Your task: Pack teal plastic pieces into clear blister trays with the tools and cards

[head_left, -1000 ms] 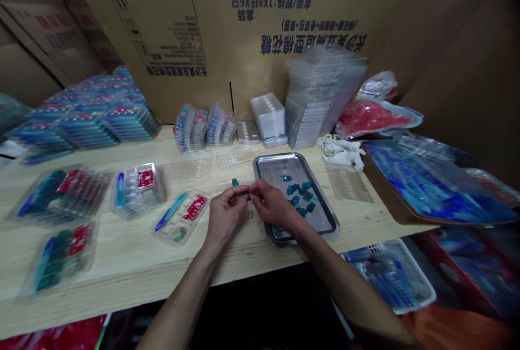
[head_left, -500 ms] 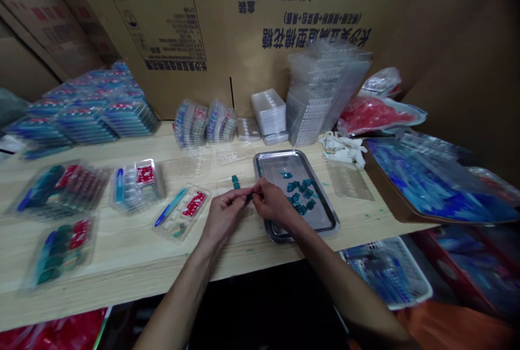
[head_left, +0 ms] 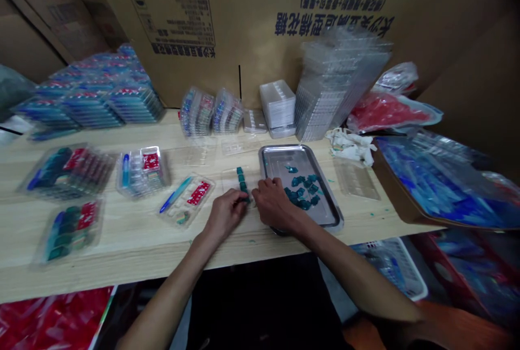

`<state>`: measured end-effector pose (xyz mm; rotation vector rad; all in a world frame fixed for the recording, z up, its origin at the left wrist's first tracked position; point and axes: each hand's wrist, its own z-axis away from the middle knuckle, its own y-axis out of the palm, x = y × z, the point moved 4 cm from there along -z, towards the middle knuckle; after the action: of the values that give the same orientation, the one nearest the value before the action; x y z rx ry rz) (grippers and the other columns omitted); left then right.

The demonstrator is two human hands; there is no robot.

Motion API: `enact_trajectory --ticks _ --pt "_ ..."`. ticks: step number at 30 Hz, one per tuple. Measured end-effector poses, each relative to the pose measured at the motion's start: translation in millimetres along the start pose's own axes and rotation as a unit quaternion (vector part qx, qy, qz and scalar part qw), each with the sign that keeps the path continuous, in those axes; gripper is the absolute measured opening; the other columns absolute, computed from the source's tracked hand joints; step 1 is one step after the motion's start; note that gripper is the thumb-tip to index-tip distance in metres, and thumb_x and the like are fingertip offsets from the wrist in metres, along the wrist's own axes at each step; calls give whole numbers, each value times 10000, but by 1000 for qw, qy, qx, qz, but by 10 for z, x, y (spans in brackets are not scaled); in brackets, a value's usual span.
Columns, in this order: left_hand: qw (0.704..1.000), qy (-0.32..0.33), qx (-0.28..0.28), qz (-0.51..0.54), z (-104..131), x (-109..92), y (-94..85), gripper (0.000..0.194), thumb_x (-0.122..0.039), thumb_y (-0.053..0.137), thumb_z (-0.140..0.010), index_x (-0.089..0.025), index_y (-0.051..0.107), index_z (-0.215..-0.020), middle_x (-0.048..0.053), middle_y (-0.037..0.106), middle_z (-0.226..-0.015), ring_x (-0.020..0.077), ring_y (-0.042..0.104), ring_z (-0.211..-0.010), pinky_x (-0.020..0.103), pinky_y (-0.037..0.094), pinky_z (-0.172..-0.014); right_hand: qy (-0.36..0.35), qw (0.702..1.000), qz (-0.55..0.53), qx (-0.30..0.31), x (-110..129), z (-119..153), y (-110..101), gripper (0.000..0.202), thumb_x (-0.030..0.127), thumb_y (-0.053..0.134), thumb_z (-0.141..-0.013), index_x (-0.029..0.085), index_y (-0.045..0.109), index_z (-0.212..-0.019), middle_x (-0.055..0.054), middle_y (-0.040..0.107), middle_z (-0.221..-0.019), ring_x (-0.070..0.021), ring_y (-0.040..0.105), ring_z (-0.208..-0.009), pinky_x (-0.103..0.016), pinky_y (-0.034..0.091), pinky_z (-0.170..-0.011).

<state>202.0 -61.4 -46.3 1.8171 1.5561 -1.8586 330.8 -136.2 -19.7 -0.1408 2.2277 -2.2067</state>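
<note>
Near the middle of the table, my left hand (head_left: 228, 210) pinches a small dark green piece at the lower end of a row of green pieces (head_left: 242, 179) in a clear plastic tray (head_left: 229, 177). My right hand (head_left: 271, 202) is closed just right of that row, over the left rim of a metal tray (head_left: 336, 219); whatever its fingers hold is hidden. Several green pieces (head_left: 312, 188) lie loose in the metal tray. To the left sits an open clear pack (head_left: 206, 208) with a blue pen (head_left: 175, 194) and a red packet (head_left: 199, 193).
Filled packs (head_left: 71, 233) stand at the left, with blue stacks (head_left: 87, 103) behind. Tall clear trays (head_left: 325, 84) rise at the back before a cardboard box (head_left: 179, 25). A carton of blue packets (head_left: 439, 176) is at the right, a white basket (head_left: 410, 274) below.
More green pieces now show in the clear tray's row. My hands have moved slightly apart, my left hand down to the row's lower end. The whole view has shifted a little.
</note>
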Motion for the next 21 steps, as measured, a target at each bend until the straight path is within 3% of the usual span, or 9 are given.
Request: enact_trajectory --ticks 5,8,14,16,18,21 --pt "998 53 33 -15 -22 58 137 194 -139 585 -841 -221 759 -863 63 712 -911 177 671 -836 289 517 -759 -6 1000 -6 11 77 -109 114 235 121 510 -804 79 636 -998 -203 627 -1007 -340 530 -1019 -459 330 -882" --pt "996 58 37 -48 7 113 142 203 -137 572 -861 -210 741 -945 58 709 -898 173 665 -824 288 513 -754 11 1000 -15 12 17 -125 81 227 105 496 -813 81 637 -989 -205 638 -1010 -335 545 -1008 -451 340 -863" --pt "988 99 22 -119 124 81 195 238 -165 498 -916 -199 717 -1001 85 671 -978 170 645 -868 278 527 -753 208 977 -19 -53 -632 -6 -205 253 188 460 -912 56 625 -1052 -248 647 -985 -363 572 -967 -492 346 -854" --pt "979 115 34 -166 155 46 222 286 -128 456 -916 -201 709 -1027 94 657 -1001 177 637 -879 287 537 -746 236 970 2 -54 -755 40 -223 292 160 472 -899 63 617 -1133 -259 632 -1035 -380 563 -997 -511 347 -862" --pt "971 124 48 -199 195 2 227 319 -103 432 -912 -202 685 -1079 98 645 -1026 185 637 -894 297 550 -742 216 975 21 -55 -716 45 -195 387 113 476 -874 92 583 -1245 -250 607 -1104 -383 552 -1032 -510 357 -870" --pt "973 114 36 -197 323 -92 155 344 -168 420 -951 -199 584 -1253 136 585 -1211 196 639 -981 314 572 -761 118 992 -29 -38 -436 -9 -92 433 76 449 -869 115 575 -1282 -202 616 -1108 -328 564 -1037 -443 394 -886"
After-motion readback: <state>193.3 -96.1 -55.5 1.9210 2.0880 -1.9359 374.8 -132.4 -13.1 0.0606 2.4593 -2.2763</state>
